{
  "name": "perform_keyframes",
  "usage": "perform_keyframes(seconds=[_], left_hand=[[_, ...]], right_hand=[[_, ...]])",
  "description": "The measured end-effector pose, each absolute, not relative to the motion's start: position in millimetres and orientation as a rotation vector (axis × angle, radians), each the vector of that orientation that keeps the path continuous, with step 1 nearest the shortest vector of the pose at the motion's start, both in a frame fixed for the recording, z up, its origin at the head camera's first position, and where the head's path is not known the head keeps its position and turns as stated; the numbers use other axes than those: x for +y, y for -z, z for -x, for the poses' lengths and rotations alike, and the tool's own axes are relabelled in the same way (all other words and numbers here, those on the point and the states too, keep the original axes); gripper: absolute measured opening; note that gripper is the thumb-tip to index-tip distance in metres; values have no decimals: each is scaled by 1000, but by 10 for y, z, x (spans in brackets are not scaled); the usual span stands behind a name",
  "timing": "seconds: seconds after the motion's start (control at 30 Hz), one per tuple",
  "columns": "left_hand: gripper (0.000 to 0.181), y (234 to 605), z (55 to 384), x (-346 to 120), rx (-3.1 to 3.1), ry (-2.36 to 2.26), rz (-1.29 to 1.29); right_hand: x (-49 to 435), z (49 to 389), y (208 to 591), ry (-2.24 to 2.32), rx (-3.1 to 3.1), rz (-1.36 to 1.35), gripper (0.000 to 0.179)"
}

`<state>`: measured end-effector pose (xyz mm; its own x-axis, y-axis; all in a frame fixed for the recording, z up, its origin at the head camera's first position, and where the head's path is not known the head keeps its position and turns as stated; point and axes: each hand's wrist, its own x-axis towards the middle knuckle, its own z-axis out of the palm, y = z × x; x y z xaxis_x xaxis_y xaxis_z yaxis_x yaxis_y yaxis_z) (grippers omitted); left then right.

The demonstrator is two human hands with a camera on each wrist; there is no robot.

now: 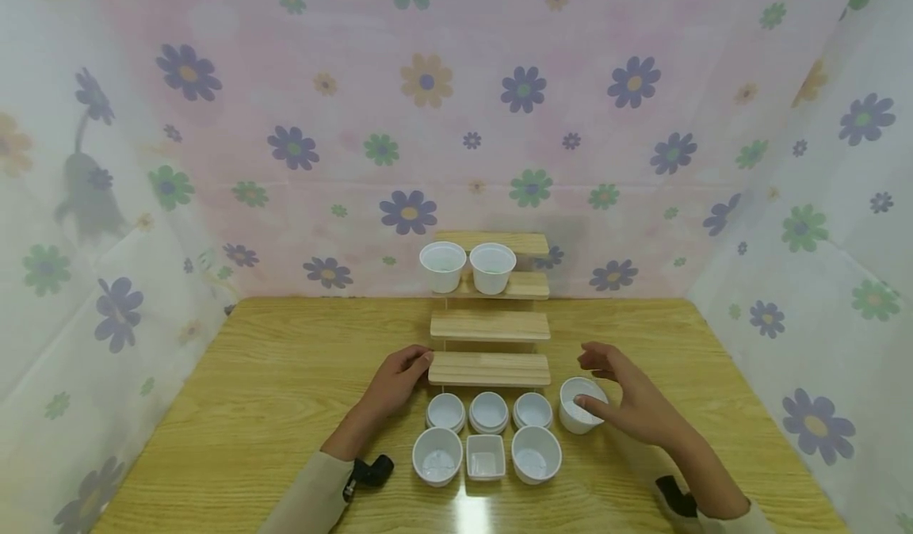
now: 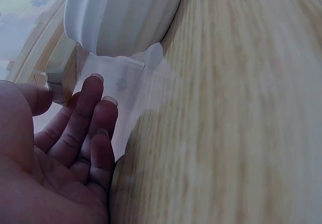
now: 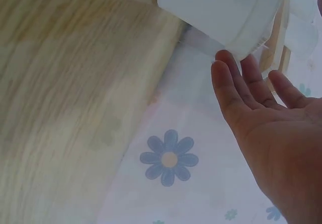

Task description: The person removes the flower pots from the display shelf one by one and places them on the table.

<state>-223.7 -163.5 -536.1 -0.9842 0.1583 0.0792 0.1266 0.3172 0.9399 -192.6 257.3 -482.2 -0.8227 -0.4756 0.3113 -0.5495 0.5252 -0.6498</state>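
Observation:
A stepped wooden shelf with several pale boards stands at the middle of the table. My left hand pinches the left end of its lowest board between thumb and fingers; the left wrist view shows the board end there. To the right, my right hand hovers around a white cup, fingers spread apart and the thumb over its rim. In the right wrist view the fingertips are close to the cup; whether they touch is unclear.
Two white cups stand on an upper board of the shelf. In front of the shelf are three small round ramekins, a square white dish and two larger white bowls. Flowered cloth encloses the wooden table.

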Motion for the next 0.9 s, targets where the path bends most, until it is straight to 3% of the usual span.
perform_keyframes(seconds=[0.43,0.9], left_hand=[[28,5359,2240,-1632,2504,-1803,-223],[27,5367,2242,-1638,2505,-1808,-247]], right_hand=[[2528,2127,4667,-1209,-2533,-964,65],[2500,2334,4364,-1202,-2444,-946,72]])
